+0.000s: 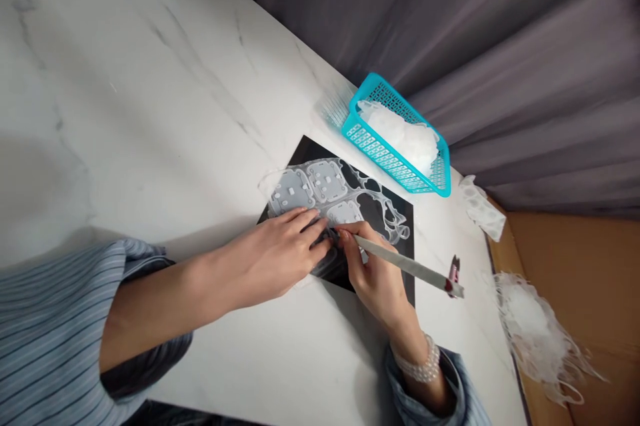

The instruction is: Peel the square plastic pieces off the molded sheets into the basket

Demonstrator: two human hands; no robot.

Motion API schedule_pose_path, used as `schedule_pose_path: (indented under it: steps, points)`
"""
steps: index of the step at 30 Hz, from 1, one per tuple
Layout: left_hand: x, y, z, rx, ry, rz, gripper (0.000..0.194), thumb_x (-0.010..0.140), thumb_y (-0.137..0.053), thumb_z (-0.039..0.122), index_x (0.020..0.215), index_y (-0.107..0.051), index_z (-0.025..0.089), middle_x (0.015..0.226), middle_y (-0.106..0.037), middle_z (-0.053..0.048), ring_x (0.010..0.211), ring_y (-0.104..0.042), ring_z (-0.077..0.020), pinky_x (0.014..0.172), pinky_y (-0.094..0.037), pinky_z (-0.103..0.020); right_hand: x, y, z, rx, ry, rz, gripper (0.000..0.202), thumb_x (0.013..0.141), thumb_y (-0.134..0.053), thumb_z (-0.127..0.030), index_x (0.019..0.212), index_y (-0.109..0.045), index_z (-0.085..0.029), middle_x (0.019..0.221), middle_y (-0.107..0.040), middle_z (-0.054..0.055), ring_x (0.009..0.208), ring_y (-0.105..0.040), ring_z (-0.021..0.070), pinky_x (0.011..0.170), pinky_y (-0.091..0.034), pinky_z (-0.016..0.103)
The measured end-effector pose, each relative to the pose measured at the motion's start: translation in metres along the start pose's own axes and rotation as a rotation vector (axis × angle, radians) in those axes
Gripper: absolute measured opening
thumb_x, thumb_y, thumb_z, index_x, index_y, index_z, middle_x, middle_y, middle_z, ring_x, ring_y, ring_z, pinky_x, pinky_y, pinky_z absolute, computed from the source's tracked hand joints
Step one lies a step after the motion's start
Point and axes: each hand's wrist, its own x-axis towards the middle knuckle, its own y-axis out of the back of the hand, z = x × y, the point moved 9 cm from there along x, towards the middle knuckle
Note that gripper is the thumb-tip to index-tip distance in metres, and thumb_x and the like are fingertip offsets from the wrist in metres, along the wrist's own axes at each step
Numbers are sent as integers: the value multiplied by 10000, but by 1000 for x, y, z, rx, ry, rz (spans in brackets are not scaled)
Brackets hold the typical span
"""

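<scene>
I see left hand [280, 249] flat, pinning thin floppy silicone sheet [320, 189] on black mat [390, 213] — right hand [373, 273] pinching long knife [410, 267] — I judge sheet tears easily, hold near cut

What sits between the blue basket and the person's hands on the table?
In the head view, the translucent silicone sheet on a black mat lies between the basket and both hands.

left hand [280, 254] hides the knife [410, 267] tip and sheet [320, 189] edge
</scene>
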Motion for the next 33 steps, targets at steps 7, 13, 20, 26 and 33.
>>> schedule_pose_path:
  steps: [7,13,20,26,33]
  points:
    - [1,-2,8,269,-62,-71,364,900,-514,145,1241,-625,81,1368,-590,-195,1299,-524,-334,1081,-425,-449,-17,-2,-12,-127,134,56,173,969,-438,-73,1012,-553,-194,886,-618,55,793,-596,159,712,-508,289]
    - [1,-4,8,285,-82,-78,367,884,-521,138,1217,-658,70,1349,-607,-195,1283,-542,-338,1097,-413,-444,-18,-18,-13,-263,319,49,269,974,-455,-93,1210,-559,-172,1019,-635,125,993,-592,228,862,-549,400]
    - [-5,-13,6,313,-63,-34,392,870,-520,140,1234,-652,84,1317,-638,-172,1297,-531,-325,1124,-381,-455,-20,-23,-22,-460,321,1,366,991,-408,-116,1332,-534,-71,1315,-604,229,1282,-541,304,1055,-478,504]
    - [-10,-20,1,277,-74,36,450,783,-545,108,1210,-688,119,1318,-642,-160,1258,-568,-333,1106,-390,-461,-3,-18,-10,-204,177,20,356,995,-385,-129,1270,-610,-122,1189,-696,157,1138,-653,241,1019,-521,417]
    - [-8,-19,-1,274,-28,-40,544,807,-593,148,1351,-591,173,1438,-544,-144,1344,-487,-314,1129,-361,-449,-93,139,173,619,-613,779,98,789,-688,-266,865,-687,-204,601,-594,-46,528,-625,107,699,-594,264]
